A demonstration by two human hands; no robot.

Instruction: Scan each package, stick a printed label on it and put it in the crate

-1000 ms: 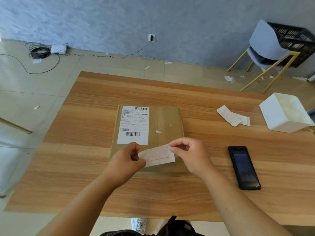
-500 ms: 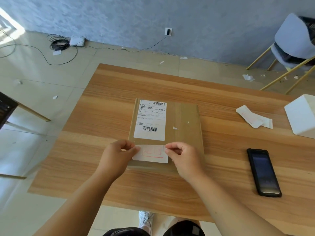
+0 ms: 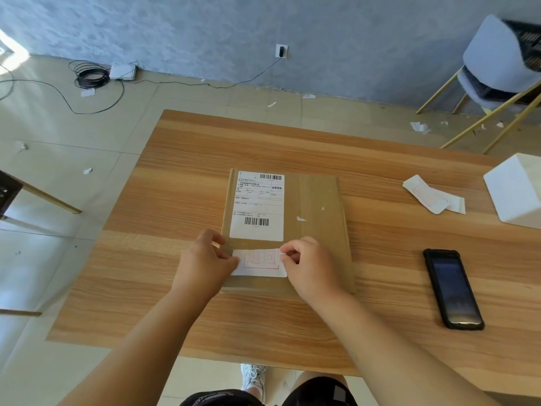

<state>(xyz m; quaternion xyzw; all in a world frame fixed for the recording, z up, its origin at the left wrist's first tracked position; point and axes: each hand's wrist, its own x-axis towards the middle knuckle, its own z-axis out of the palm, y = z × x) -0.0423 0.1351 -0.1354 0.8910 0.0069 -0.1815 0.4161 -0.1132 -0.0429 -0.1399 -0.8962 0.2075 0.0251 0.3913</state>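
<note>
Having been lowered onto package [image 3: 316, 206], printed label [image 3: 260, 263] is pinched endwise by left hand [image 3: 205, 265] and right hand [image 3: 307, 265]; sticking is judged nearly done.

- L hand [image 3: 205, 260]: back up, fingers curled; thumb + forefinger pinch L end of the label [image 3: 260, 263].
- R hand [image 3: 310, 266]: back up, fingers curled; thumb + forefinger pinch label's top R corner. Sits at 3 o'clock of L hand.
- Hands near, not touching.
- L forearm [image 3: 140, 341]: bare, comes in from 7 o'clock, wrist approx. straight.
- R forearm [image 3: 395, 347]: bare, comes in from 5 o'clock, wrist approx. straight.
</note>
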